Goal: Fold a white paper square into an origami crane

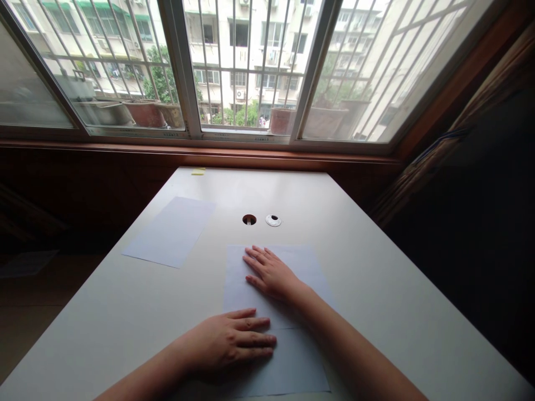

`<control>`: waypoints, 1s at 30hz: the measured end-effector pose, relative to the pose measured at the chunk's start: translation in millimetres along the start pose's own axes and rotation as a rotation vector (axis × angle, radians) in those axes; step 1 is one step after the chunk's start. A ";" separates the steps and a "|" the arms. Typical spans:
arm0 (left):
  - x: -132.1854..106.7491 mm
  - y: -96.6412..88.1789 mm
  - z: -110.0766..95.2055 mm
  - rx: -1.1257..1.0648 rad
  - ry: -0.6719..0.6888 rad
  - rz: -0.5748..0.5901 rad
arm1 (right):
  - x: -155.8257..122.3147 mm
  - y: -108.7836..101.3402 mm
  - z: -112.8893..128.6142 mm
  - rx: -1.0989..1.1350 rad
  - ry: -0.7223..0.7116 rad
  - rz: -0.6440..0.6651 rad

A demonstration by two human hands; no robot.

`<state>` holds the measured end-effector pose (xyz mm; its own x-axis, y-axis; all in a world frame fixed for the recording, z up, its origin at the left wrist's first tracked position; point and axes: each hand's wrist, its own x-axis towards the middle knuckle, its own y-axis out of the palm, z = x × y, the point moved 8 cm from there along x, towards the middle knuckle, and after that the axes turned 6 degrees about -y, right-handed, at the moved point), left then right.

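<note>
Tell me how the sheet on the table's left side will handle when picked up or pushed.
The sheet looks thin, so it would probably flop if lifted. Lying flat on the smooth-looking tabletop, it may slide easily.

Left fingers (254, 338) extended rightward, right fingers (256, 257) slightly splayed

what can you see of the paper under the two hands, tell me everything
The paper looks thin, smooth and white with a bluish tint, with no marks that I can make out. It lies on the white table. A line crosses it; whether this is a fold or where two sheets meet, I cannot tell. The near part looks greyer. The right hand rests palm down on the far part, while the left hand lies across the line, hiding some of it.
</note>
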<state>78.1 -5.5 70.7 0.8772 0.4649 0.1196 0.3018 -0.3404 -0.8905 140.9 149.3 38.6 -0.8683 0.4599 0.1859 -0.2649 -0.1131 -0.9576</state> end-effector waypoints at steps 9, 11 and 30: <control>-1.1 1.9 1.9 0.009 0.006 0.031 | 1.3 1.4 -2.6 0.016 0.018 0.010; -0.7 0.5 2.0 0.016 0.004 0.012 | 2.3 1.2 -3.2 0.016 0.019 0.007; -1.0 1.5 2.4 0.042 0.012 0.012 | -17.4 -17.4 -46.5 -0.039 0.131 -0.184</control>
<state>76.7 -4.6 68.2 0.8853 0.4508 0.1142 0.2755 -0.3108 -0.9097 180.2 184.2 41.8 -0.7439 0.5807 0.3307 -0.3955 0.0164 -0.9183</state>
